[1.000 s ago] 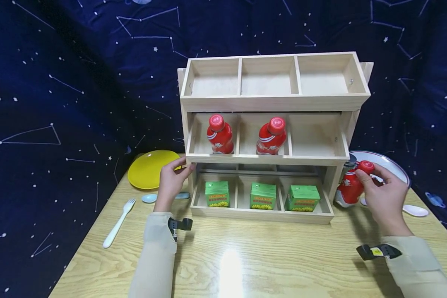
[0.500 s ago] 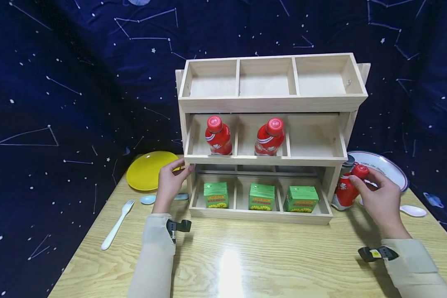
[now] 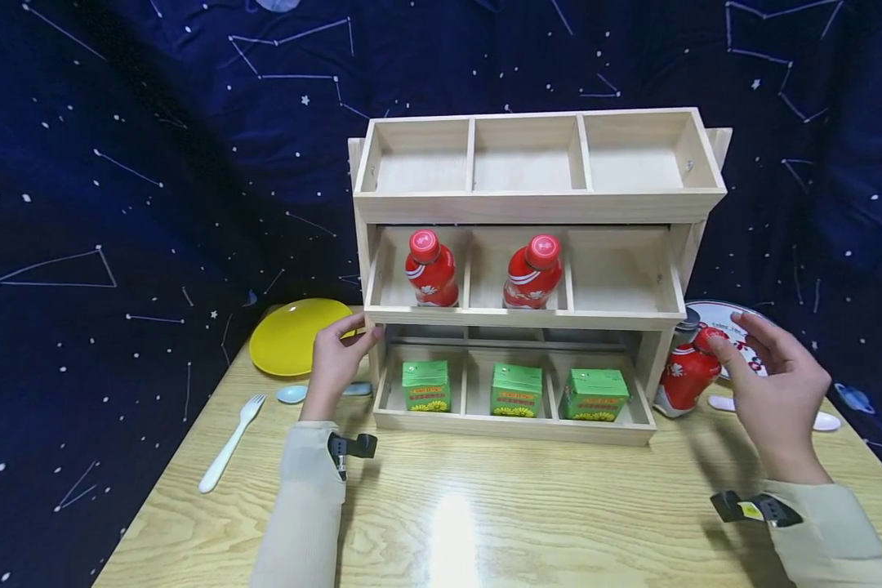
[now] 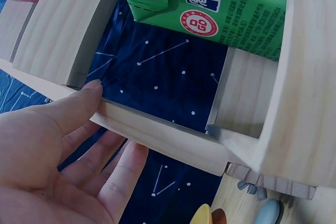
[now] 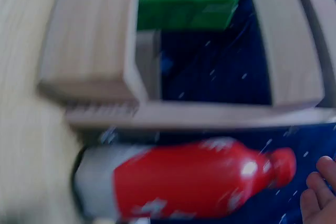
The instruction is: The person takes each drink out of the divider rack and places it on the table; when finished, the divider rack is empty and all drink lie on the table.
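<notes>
Our right hand [image 3: 775, 384] has let go of the red bottle [image 3: 685, 371].
It now spreads open just right of it; our left hand [image 3: 338, 363], fingers straight, still touches the wooden rack [image 3: 536, 204].

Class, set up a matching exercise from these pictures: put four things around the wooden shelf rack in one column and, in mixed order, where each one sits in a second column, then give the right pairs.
Things
1. yellow plate
2. green cartons
3. white fork
4. red bottle by the right hand

Places
A. on the table, right of the rack
B. in the rack's lowest tier
C. on the table, left of the left forearm
D. at the table's back edge, left of the rack

Pairs: 1-D, 2-B, 3-C, 4-A
</notes>
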Motion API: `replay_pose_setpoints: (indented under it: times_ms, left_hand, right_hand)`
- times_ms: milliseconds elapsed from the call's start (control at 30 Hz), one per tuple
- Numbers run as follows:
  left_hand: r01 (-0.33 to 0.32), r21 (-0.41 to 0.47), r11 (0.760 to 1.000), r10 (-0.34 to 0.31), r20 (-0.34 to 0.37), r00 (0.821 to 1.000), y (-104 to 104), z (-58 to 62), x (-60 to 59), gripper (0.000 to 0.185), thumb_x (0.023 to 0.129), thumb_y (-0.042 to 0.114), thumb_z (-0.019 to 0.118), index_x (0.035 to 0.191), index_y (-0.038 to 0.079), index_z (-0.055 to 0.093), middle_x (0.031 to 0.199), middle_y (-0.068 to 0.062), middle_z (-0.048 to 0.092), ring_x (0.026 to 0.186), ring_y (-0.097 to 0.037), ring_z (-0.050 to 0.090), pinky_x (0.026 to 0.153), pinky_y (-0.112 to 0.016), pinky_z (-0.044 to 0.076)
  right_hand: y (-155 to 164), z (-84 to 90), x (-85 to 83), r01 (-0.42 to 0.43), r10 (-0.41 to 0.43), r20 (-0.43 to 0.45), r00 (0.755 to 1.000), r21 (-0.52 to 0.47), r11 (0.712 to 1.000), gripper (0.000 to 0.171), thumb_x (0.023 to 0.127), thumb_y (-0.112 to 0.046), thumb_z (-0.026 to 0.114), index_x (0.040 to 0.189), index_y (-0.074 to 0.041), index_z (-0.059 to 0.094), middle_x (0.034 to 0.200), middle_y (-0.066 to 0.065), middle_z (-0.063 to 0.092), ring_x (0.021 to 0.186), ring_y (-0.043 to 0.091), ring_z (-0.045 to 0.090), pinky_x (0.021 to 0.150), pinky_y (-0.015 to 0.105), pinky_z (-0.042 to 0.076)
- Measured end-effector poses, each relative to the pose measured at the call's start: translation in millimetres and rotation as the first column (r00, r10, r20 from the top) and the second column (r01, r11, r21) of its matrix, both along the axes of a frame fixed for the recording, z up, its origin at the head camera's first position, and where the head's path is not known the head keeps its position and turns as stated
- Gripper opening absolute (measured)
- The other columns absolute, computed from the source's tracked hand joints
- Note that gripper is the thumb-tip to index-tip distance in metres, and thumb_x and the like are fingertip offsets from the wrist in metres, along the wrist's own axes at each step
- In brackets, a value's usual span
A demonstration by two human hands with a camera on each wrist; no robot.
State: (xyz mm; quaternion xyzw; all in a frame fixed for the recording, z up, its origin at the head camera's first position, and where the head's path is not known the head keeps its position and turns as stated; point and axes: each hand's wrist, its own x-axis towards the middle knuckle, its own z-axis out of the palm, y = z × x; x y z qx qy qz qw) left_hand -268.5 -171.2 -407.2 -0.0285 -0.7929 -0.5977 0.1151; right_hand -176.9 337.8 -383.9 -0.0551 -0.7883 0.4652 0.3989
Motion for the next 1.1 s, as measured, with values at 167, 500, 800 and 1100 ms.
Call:
replay_pose_setpoints:
  times_ms: [167,500,800,1100]
  left_hand:
    - [0.005,0.0,1.0,-0.005,0.004,1.0,-0.9,-1.0,-0.5,0.047,0.089,0.026,0.076,0.132,0.011,0.064,0.125,-0.009,0.063,0.107,-0.029,0.066,0.09,-0.037,0.056]
    - [0.009,0.003,1.0,-0.009,0.002,1.0,-1.2,-1.4,-1.8,0.047,0.089,0.026,0.076,0.132,0.011,0.064,0.126,-0.01,0.063,0.107,-0.029,0.066,0.09,-0.036,0.056]
    - [0.007,0.006,1.0,-0.007,0.01,1.0,-0.5,-2.2,-0.8,0.047,0.088,0.025,0.076,0.131,0.011,0.065,0.124,-0.01,0.063,0.105,-0.029,0.067,0.088,-0.036,0.057]
    - [0.014,0.006,1.0,-0.014,-0.012,1.0,-1.4,-1.5,-1.0,0.046,0.089,0.022,0.076,0.131,0.009,0.064,0.123,-0.012,0.063,0.105,-0.029,0.067,0.088,-0.036,0.057]
  right_hand:
    - [-25.9,20.4,7.5,-0.116,0.115,-0.184,0.976,0.008,0.993,0.044,0.081,0.009,0.075,0.124,0.002,0.066,0.121,0.013,0.068,0.107,0.01,0.065,0.098,0.02,0.047]
    - [-93.6,59.2,13.1,-0.345,0.327,-0.335,0.884,0.006,0.939,0.041,0.079,0.017,0.072,0.12,0.012,0.064,0.119,0.022,0.066,0.11,0.021,0.064,0.101,0.026,0.047]
    - [-141.2,86.4,0.0,-0.492,0.469,-0.384,0.795,0.044,0.87,0.047,0.073,0.023,0.072,0.118,0.017,0.061,0.117,0.028,0.064,0.11,0.026,0.062,0.099,0.031,0.048]
    - [-180.1,108.6,-10.7,-0.491,0.518,-0.294,0.803,0.165,0.855,0.059,0.072,0.02,0.076,0.127,0.012,0.057,0.124,0.023,0.063,0.117,0.024,0.058,0.1,0.03,0.047]
